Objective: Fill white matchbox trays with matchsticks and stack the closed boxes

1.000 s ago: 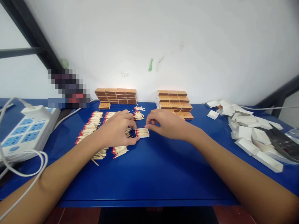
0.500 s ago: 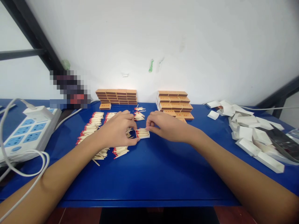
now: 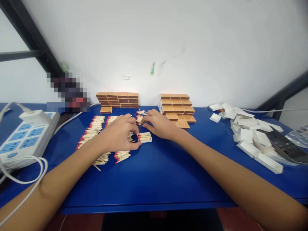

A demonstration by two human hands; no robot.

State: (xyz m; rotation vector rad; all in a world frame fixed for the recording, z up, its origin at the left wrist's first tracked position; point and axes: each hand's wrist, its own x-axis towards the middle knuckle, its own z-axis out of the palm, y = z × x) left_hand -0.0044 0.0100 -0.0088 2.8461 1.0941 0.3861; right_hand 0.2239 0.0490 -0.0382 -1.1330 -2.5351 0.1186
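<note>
A small white matchbox tray [image 3: 149, 139] with red-headed matches lying in it rests on the blue table. My left hand [image 3: 121, 133] grips its left end, thumb at the near side and fingers at the far side. Just beyond the tray, my right hand [image 3: 158, 123] has thumb and forefinger pinched at a little pile of matches [image 3: 139, 120]; how many they hold is too small to tell. Long rows of loose matches [image 3: 90, 132] lie left of and partly beneath my left hand. More matches [image 3: 122, 156] show just below that hand.
Orange matchboxes stand stacked at the wall, in a left stack [image 3: 117, 100] and a right stack [image 3: 176, 104]. One matchbox [image 3: 106, 110] sits before the left stack. White empty-looking trays [image 3: 252, 138] are heaped at right near a dark phone-like slab [image 3: 288, 144]. A power strip [image 3: 26, 138] with cables lies left.
My right hand has moved from the tray's right end, away from me and left, to the small match pile. My left hand stays at the tray. The view has shifted slightly.
</note>
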